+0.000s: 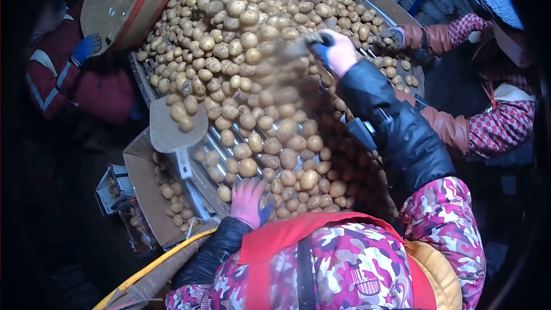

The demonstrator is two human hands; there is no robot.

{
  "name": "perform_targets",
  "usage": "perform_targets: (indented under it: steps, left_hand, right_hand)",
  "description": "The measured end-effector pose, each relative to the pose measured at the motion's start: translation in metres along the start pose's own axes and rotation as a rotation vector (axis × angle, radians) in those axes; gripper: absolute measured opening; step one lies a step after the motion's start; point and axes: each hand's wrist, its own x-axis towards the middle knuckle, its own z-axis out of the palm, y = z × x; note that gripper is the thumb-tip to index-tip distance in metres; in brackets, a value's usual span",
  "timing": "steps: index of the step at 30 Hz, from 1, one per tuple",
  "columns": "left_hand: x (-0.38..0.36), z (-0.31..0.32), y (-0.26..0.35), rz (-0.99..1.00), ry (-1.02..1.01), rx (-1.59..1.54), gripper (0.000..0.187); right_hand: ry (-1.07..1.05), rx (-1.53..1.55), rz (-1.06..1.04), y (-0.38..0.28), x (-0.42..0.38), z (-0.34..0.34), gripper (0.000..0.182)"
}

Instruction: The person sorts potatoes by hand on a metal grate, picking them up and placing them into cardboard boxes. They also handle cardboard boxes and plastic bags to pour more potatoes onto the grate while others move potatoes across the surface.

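Observation:
My left hand (249,202), in a pink and blue glove, rests at the near edge of a large heap of potatoes (241,57), its fingers spread and touching a few of them. Over the far middle of the heap reaches my right hand (337,53), gloved the same way. Motion smears its fingertips, so whether they grip anything cannot be made out. Several potatoes just left of it are blurred too. Nearer to me, single potatoes (247,167) lie on metal rollers (215,136).
At left a flat white scoop (178,128) carries several potatoes. Below it stands a cardboard box (143,181) of potatoes. A co-worker (80,80) holds a large container (117,8) at upper left. Another person's gloved hand (391,38) touches the heap at right. A yellow hose-like edge (149,264) runs lower left.

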Motion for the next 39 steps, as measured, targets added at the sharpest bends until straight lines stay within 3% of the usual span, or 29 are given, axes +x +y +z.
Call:
perform_targets:
  steps: [1, 4, 9, 11, 14, 16, 17, 20, 21, 23, 24, 25, 26, 28, 30, 31, 32, 33, 34, 36, 37, 39]
  left_hand:
    - [0.000, 0.003, -0.001, -0.001, -0.006, -0.008, 0.069]
    - [0.001, 0.001, 0.001, -0.005, -0.025, -0.021, 0.069]
    - [0.001, 0.000, 0.000, -0.024, -0.044, -0.024, 0.070]
    - [0.001, 0.001, -0.004, -0.003, -0.032, -0.007, 0.070]
    - [0.001, 0.003, -0.003, -0.024, -0.047, -0.006, 0.070]
    - [0.002, 0.004, -0.001, -0.035, -0.066, -0.024, 0.069]
    - [0.002, 0.005, -0.002, -0.033, -0.066, -0.022, 0.069]
    - [0.003, 0.002, -0.002, -0.037, -0.083, -0.014, 0.070]
    - [0.003, 0.002, 0.000, -0.038, -0.085, -0.021, 0.070]
    - [0.003, 0.003, 0.000, -0.038, -0.098, -0.023, 0.071]
    - [0.002, 0.004, -0.003, -0.040, -0.107, -0.016, 0.072]
    - [0.003, 0.005, -0.002, -0.051, -0.116, -0.015, 0.072]
    - [0.003, 0.006, -0.001, -0.057, -0.116, -0.025, 0.072]
    - [0.003, 0.002, 0.002, -0.061, -0.123, -0.043, 0.073]
    - [0.003, -0.002, -0.001, -0.032, -0.111, -0.009, 0.073]
    - [0.003, -0.002, -0.002, -0.016, -0.101, 0.005, 0.073]
    - [0.002, -0.001, 0.000, -0.021, -0.090, 0.006, 0.073]
    - [0.002, 0.000, 0.002, -0.021, -0.082, 0.010, 0.073]
    - [0.004, 0.000, 0.000, -0.018, -0.073, 0.016, 0.073]
    - [0.008, -0.004, -0.004, -0.006, -0.084, 0.023, 0.074]
    - [0.004, -0.003, -0.002, -0.008, -0.094, 0.018, 0.074]
    - [0.002, -0.001, -0.002, -0.011, -0.082, 0.010, 0.075]
  right_hand:
    - [-0.029, -0.026, -0.071, -0.002, 0.017, 0.016, 0.037]
    - [-0.049, -0.393, 0.161, -0.019, 0.039, 0.067, 0.055]
    - [-0.254, 0.174, 0.258, 0.047, 0.046, 0.095, 0.047]
    - [-0.260, 0.195, 0.208, 0.075, 0.040, 0.088, 0.038]
    - [-0.319, 0.334, 0.336, 0.028, 0.006, 0.027, 0.030]
    - [-0.152, 0.567, 0.238, 0.029, 0.006, -0.013, 0.022]
    - [-0.177, 0.810, 0.132, 0.032, 0.012, -0.035, 0.018]
    - [-0.021, 1.147, 0.071, 0.052, 0.037, -0.087, 0.013]
    - [0.071, 0.967, 0.237, 0.041, 0.034, -0.073, 0.015]
    - [-0.299, -0.021, 0.244, 0.077, 0.040, -0.085, 0.021]
    - [-0.362, -0.387, 0.149, 0.073, 0.041, -0.076, 0.023]
    - [-0.411, -0.005, 0.082, 0.056, 0.042, -0.067, 0.024]
    - [-0.289, -0.067, 0.243, 0.040, 0.032, -0.068, 0.023]
    - [-0.250, 0.477, 0.321, 0.036, 0.036, -0.062, 0.024]
    - [-0.178, 0.941, 0.130, 0.030, 0.034, -0.046, 0.021]
    - [-0.249, 0.251, 0.085, 0.033, 0.041, -0.051, 0.019]
    - [-0.327, -0.161, 0.075, 0.039, 0.042, -0.047, 0.021]
    - [-0.413, -0.572, 0.035, 0.038, 0.043, -0.042, 0.022]
    - [-0.524, -0.705, 0.035, 0.038, 0.040, -0.032, 0.029]
    - [-0.402, -0.241, 0.117, 0.025, 0.037, -0.043, 0.035]
    - [-0.290, -0.007, 0.105, 0.029, 0.038, -0.048, 0.027]
    - [-0.193, 0.773, -0.029, 0.051, 0.039, -0.042, 0.024]
